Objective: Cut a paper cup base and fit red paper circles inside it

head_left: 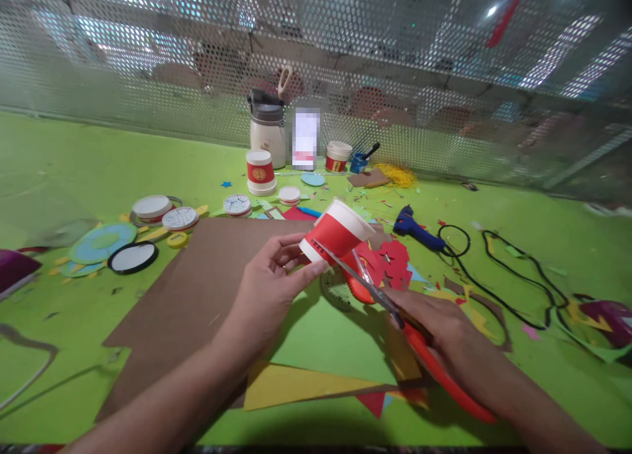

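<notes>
A bright green table (pixel 74 164) fills the view and is closed off at the back by a perforated metal screen (pixel 148 59), through which only blurred shapes can be made out. A large brown cardboard sheet (pixel 197 289) is spread over the middle of the table, and a yellow paper triangle (pixel 296 385) lies along the near edge, partly over the cardboard.

Against the screen stand a white jug (pixel 268 128) and 1 upright red-and-white cup (pixel 260 172). Round lids (pixel 153 207) and paper discs are scattered to the left. To the right lie a blue glue gun (pixel 417 229) and a looping black cord (pixel 518 276), with paper scraps around them. Bare green surface is left open at the far left and along the near right, while the centre is crowded.

A red paper cup (pixel 340 233) is held above the cardboard, tilted on its side with its white mouth rim up and to the right. The left hand (pixel 274 279) is closed around its base end, thumb and fingers on the wall. The right hand (pixel 434 326) is wrapped around the orange handles of a pair of scissors (pixel 363 277), the blades slightly parted and laid against the cup's lower wall near the base. Red paper flower cutouts (pixel 395 260) lie just behind the blades, between the 2 hands and the glue gun.
</notes>
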Tool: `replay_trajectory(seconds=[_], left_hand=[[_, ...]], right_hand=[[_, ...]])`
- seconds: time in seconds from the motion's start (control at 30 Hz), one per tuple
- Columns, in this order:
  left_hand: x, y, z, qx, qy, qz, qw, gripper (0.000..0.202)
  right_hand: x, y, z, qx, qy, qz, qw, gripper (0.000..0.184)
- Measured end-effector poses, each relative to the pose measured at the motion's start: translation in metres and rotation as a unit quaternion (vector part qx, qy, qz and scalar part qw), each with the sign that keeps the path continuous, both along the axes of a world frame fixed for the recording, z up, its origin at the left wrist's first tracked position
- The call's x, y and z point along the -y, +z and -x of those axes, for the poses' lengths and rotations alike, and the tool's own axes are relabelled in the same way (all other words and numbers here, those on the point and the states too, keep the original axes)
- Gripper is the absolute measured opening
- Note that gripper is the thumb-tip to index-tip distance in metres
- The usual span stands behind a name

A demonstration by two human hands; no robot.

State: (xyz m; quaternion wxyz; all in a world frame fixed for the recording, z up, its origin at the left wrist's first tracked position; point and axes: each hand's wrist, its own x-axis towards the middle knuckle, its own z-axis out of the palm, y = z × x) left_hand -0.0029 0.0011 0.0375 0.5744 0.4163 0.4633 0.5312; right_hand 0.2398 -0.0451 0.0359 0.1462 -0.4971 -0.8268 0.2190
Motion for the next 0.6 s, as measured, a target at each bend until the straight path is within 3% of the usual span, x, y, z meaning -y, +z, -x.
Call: replay_trajectory(seconds=[0.2, 0.6], left_hand=[[-0.0025, -0.0022, 0.0026, 0.044, 0.001, 0.008, 0.999, 0.037], [0.0004, 0.0028, 0.0008, -0.026, 0.002, 0.009, 1.0, 0.041]], right_hand=[[-0.0014, -0.0065, -0.0057, 0.026, -0.007, -0.009, 1.0, 0.049], [-0.0004, -0.0006, -0.0022, 0.015, -0.003, -0.023, 1.0, 0.045]])
